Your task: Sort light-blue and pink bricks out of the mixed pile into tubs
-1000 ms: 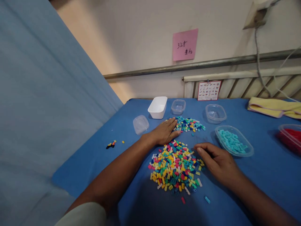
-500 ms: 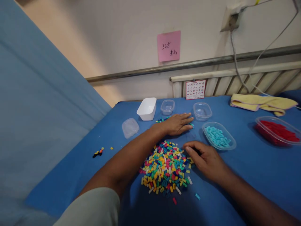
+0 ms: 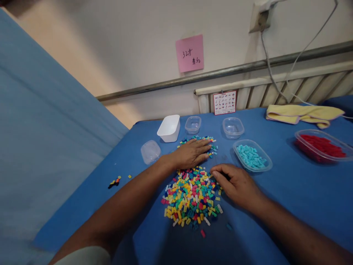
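Observation:
My left hand [image 3: 191, 152] lies flat with its fingers stretched out over a thin spread of small toy bricks [image 3: 199, 138], mostly blue and teal, and hides part of it. In front of it sits a larger heap of mixed small toy bricks [image 3: 190, 197] in yellow, green, pink, white and blue. My right hand [image 3: 235, 184] is at the heap's upper right edge, thumb and index finger together and the other fingers curled. What it pinches, if anything, is too small to make out. A single red brick [image 3: 203, 233] lies just below the heap.
A clear tub of turquoise bricks [image 3: 268, 167] and one of red bricks [image 3: 348, 156] stand on the right. Behind are a white tub [image 3: 168, 127], two small clear tubs [image 3: 193, 125] and a yellow cloth [image 3: 298, 114]. A translucent lid [image 3: 150, 152] and a black-orange piece [image 3: 114, 182] lie left.
My left hand has slid left across the spread of bricks, uncovering more of them on its right. My right hand stays by the heap's edge. The view has shifted slightly.

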A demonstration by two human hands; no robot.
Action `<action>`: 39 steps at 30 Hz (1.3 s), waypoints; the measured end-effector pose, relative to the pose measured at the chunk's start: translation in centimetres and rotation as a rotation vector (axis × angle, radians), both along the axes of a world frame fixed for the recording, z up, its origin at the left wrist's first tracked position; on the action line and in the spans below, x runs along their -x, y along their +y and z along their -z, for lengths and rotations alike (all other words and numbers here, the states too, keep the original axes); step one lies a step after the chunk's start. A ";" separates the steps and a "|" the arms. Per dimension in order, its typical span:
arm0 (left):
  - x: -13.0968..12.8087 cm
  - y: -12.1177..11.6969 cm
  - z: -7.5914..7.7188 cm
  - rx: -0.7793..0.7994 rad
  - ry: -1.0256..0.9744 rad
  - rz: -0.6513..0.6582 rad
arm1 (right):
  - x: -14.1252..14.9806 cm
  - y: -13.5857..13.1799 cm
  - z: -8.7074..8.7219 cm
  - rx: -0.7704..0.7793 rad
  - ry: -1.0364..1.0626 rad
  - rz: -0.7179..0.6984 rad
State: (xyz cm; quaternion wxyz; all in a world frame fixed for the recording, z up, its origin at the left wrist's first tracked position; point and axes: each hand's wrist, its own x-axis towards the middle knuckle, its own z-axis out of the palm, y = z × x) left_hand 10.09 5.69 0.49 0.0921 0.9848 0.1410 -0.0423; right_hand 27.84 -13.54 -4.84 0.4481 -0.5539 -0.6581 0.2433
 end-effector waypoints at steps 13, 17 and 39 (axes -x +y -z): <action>-0.8 -0.2 2.0 -0.033 0.072 -0.197 | -0.1 0.0 0.0 0.006 -0.014 -0.012; 0.6 -2.4 1.0 0.015 0.075 -0.224 | -0.2 0.0 0.0 0.007 -0.015 -0.017; 5.8 -7.9 -1.4 0.082 0.064 -0.395 | -0.5 -0.5 0.6 0.050 -0.002 0.004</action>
